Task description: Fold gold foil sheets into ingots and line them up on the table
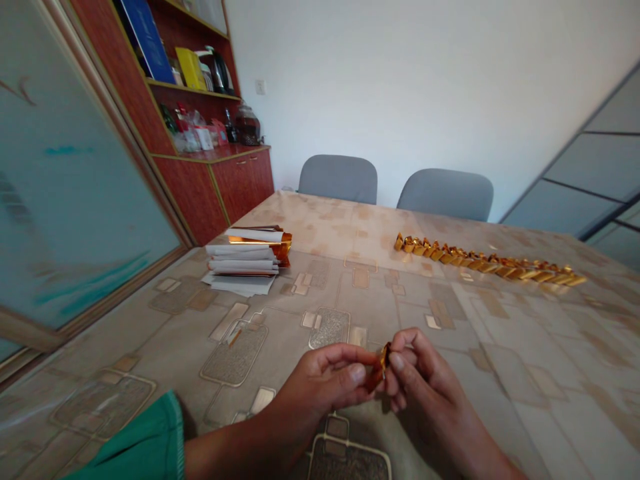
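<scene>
Between my two hands, low over the near part of the table, is a small folded piece of gold foil paper (383, 363). My left hand (333, 379) is closed on its left side, thumb and fingers pinching it. On the other side my right hand (417, 367) pinches its upper edge with thumb and forefinger. Fingers hide much of its shape. A long row of folded gold foil pieces (480, 262) stands at the right rear of the table. To the left lies a pile of foil paper sheets (243, 260), mostly white side up, with some gold showing.
A patterned cloth covers the table (280, 333). Behind it stand two grey chairs, a left chair (338, 178) and a right chair (447, 193), against a white wall. A red-brown cabinet (240, 180) with bottles and boxes is at the back left, beside a glass sliding door (85, 167).
</scene>
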The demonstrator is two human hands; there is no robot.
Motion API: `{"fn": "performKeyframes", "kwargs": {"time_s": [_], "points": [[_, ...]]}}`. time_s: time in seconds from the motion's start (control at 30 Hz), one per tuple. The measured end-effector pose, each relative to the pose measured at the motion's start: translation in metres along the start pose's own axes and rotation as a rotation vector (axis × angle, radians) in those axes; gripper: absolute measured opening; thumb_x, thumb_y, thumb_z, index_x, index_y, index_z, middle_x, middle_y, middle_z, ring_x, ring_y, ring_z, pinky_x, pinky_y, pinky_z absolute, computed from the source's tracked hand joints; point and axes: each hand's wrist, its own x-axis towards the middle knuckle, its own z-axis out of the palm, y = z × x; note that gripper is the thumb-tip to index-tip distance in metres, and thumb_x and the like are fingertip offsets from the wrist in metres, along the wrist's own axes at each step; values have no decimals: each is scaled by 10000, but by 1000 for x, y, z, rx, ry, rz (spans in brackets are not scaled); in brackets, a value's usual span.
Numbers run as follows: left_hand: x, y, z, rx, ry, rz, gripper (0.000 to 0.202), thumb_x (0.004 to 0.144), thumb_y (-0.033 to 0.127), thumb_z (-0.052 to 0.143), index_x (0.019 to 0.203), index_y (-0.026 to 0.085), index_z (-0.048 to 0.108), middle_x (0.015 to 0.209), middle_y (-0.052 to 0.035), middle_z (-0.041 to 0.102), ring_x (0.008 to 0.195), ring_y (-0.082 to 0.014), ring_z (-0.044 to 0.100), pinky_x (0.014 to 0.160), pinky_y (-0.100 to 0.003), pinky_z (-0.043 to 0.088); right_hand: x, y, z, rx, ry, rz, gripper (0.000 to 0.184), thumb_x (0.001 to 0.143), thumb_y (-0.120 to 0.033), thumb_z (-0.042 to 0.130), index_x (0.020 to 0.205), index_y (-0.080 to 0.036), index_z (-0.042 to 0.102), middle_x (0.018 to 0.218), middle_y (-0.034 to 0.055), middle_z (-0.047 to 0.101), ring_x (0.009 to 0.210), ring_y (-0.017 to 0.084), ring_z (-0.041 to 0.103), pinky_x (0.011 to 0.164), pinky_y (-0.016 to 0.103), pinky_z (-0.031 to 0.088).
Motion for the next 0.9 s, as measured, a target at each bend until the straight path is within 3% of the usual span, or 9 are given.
{"fn": "performKeyframes", "kwargs": {"time_s": [0.17,0.3,0.53,0.67,0.8,0.9], "points": [[2,-2,-2,24,20,6,329,753,374,852,931,126,728,905,-70,741,854,-166,688,835,-300,508,-2,0,3,12,-21,19,199,1003,-425,583,960,-250,498,697,-51,546,609,113,486,554,233,379],[4,-4,-3,42,-22,61,319,735,363,855,871,122,696,746,-53,714,731,-168,660,743,-297,479,-4,0,8,52,-73,6,217,1019,-453,536,961,-246,509,708,-35,539,622,125,479,585,265,392],[2,-7,-6,37,-24,51,339,680,272,895,912,141,686,1038,-87,727,931,-199,683,871,-315,487,-6,6,14,-3,-38,54,273,937,-450,653,935,-245,473,718,-60,478,622,116,428,554,238,350],[3,-7,-7,88,14,64,394,669,265,887,970,143,665,1013,-83,717,978,-207,666,891,-315,476,-6,4,14,-151,37,5,240,935,-428,611,910,-248,453,715,-55,490,599,120,426,519,229,336],[5,-4,-5,229,177,112,389,647,317,883,894,156,628,774,13,632,725,-118,592,673,-227,452,-5,-2,16,-188,77,6,217,931,-402,606,909,-244,460,721,-49,521,622,124,461,548,236,366],[4,-3,-3,262,156,45,404,673,435,848,843,158,607,666,45,563,536,-71,460,490,-201,346,-5,-5,17,-194,102,-20,193,937,-387,594,906,-248,463,720,-49,530,630,129,490,555,237,391]]}}
